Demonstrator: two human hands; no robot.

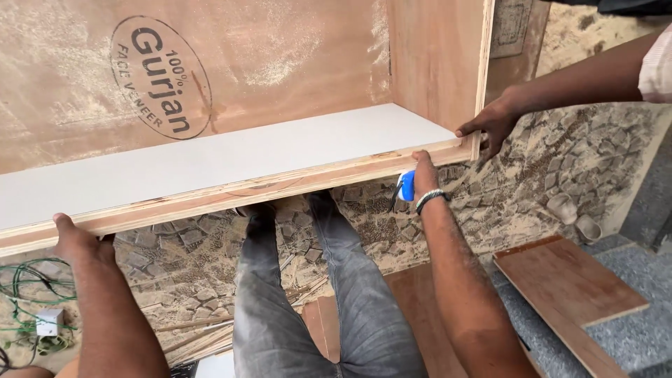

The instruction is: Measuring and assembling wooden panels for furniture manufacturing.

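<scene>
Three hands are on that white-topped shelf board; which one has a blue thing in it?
The wearer's right hand, at the board's front edge near the right end. It wears a metal bracelet and holds the blue thing; the other two hold nothing blue.

Stamp: you've got an oval dark-brown ink mark [160, 77] on the plywood back panel [294, 49], upper left, tilted.
Colours: brown outline & lettering on reddish wood.
Other pkgs/screens: none you can see.
</scene>
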